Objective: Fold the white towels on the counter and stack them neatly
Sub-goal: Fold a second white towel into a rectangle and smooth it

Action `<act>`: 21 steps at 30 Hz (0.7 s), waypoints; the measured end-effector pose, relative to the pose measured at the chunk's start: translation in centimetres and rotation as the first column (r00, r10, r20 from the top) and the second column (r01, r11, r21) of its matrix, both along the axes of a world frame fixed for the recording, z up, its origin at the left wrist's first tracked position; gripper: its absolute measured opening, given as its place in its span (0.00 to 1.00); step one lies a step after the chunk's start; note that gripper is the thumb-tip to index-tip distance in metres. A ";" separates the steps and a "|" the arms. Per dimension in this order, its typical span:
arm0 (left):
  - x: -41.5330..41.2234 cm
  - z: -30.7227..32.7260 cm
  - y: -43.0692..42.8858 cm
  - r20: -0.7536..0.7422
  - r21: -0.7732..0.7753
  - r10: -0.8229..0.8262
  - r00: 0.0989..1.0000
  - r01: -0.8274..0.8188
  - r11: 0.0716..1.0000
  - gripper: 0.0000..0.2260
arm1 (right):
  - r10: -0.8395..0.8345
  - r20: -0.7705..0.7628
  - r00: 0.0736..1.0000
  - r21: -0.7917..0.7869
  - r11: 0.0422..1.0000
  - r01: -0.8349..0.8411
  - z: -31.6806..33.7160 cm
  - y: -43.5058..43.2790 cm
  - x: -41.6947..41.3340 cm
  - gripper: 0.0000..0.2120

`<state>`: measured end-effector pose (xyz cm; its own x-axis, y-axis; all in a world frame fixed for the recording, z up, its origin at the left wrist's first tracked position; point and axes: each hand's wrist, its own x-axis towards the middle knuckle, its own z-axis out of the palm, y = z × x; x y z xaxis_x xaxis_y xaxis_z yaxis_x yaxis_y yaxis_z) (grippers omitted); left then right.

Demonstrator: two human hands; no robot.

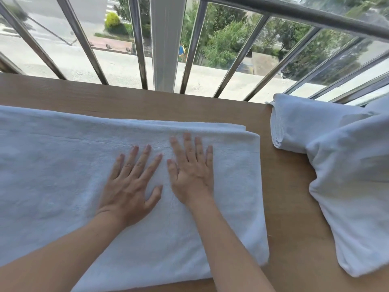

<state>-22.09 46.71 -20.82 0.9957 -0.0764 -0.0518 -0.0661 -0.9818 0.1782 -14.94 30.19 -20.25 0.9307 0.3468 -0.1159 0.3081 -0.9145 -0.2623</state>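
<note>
Both hands lie flat with straight, slightly spread fingers, palms down, at the centre of the frame: the left hand [131, 184] and the right hand [192, 171] sit side by side, close but not touching, pressing on the large white towel [52, 175]. Neither hand grips anything. This towel is folded in layers, its doubled edges showing at its upper right corner, and it spreads from the left edge of the frame across the middle of the wooden surface [290, 197]. Apart from it, across a strip of bare wood, a heap of unfolded white towels [347, 175] lies crumpled at the right side of the frame. Along the top of the frame, metal window bars [139, 43] stand behind the surface, with a street and green trees beyond
</note>
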 end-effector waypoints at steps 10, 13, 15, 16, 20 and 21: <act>0.1 -0.7 0.2 0.016 -0.003 0.001 1.000 0.000 1.000 0.33 | -0.416 -0.084 0.906 -0.167 0.902 0.399 0.1 -8.6 7.9 0.29; 0.1 -0.6 0.1 0.016 -0.002 0.003 1.000 -0.003 1.000 0.34 | -0.421 -0.064 0.905 -0.088 0.905 0.415 0.9 -6.2 5.5 0.29; 0.2 -0.6 0.2 0.010 -0.005 0.002 1.000 -0.002 1.000 0.34 | -0.337 -0.049 0.940 0.048 0.940 0.339 1.3 -2.8 1.3 0.32; 0.1 -0.6 0.2 0.007 -0.011 0.002 1.000 -0.002 1.000 0.34 | -0.286 -0.041 0.957 0.094 0.953 0.288 1.4 -1.2 -1.3 0.33; 0.0 -0.7 0.0 0.012 -0.040 0.013 1.000 -0.012 0.999 0.33 | -0.240 -0.060 0.969 0.023 0.970 0.242 0.2 1.0 -8.9 0.30; 0.0 -0.7 0.0 0.015 -0.044 0.010 1.000 -0.009 0.999 0.33 | -0.261 -0.057 0.964 -0.016 0.965 0.260 -0.1 0.0 -9.6 0.30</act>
<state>-22.07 46.75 -21.54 0.9971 -0.0690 -0.0335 -0.0600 -0.9736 0.2201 -24.58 30.22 -20.36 0.9804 0.0922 -0.1740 0.0437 -0.9635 -0.2643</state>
